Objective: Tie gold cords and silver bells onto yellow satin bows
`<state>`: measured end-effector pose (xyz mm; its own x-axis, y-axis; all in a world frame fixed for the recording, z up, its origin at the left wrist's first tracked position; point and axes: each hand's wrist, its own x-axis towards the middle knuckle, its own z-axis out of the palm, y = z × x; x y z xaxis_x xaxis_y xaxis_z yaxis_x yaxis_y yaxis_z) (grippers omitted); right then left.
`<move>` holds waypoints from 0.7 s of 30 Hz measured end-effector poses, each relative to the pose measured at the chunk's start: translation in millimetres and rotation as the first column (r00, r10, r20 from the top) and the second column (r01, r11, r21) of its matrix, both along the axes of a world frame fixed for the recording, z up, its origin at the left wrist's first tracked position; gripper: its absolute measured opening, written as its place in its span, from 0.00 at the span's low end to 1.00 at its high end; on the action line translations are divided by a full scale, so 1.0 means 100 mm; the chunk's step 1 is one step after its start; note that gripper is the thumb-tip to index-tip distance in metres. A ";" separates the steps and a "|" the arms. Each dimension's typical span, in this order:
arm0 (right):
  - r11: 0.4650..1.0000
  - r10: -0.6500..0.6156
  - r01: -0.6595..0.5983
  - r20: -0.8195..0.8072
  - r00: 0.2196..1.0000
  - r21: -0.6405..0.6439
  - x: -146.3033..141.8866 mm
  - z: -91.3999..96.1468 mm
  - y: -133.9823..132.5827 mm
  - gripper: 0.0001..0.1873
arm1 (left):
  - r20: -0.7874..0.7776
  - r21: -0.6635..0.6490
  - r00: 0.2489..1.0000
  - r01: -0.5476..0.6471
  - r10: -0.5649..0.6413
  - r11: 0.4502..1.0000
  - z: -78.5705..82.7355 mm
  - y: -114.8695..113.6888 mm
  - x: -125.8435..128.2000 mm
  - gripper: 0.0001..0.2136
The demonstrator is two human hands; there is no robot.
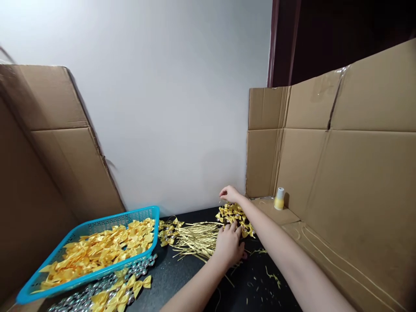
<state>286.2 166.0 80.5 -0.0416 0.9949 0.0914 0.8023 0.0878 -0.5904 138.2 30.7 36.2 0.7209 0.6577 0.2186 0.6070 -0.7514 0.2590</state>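
My left hand (228, 245) lies on the black tabletop with its fingers curled down at the edge of a small heap of yellow ribbon bows (234, 215), touching it; what it holds, if anything, is hidden. My right hand (229, 193) reaches past that heap toward the wall, fingers pinched together over the far side of the bows. A bundle of thin gold twist ties (196, 238) lies just left of my left hand.
A blue plastic basket (45, 277) full of yellow bows sits at the left, partly over silver beads (97, 288). A yellow thread spool (279, 199) stands at the right. Cardboard walls (357, 173) flank both sides; a white wall is behind.
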 end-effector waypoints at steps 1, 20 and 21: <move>1.000 -0.004 0.004 -0.004 1.000 0.008 -0.06 -0.02 0.04 0.15 | 0.013 0.018 1.000 0.002 -0.002 1.000 0.06 -0.04 -0.09 0.19; 0.996 -0.092 0.088 0.145 0.985 0.030 -0.20 -0.13 0.26 0.15 | 0.251 0.280 0.879 -0.467 0.406 0.839 0.21 0.29 -2.98 0.12; 0.996 -0.086 0.084 0.163 0.983 0.019 -0.21 -0.14 0.23 0.15 | 0.252 0.282 0.879 -0.468 0.406 0.838 0.20 0.28 -3.00 0.11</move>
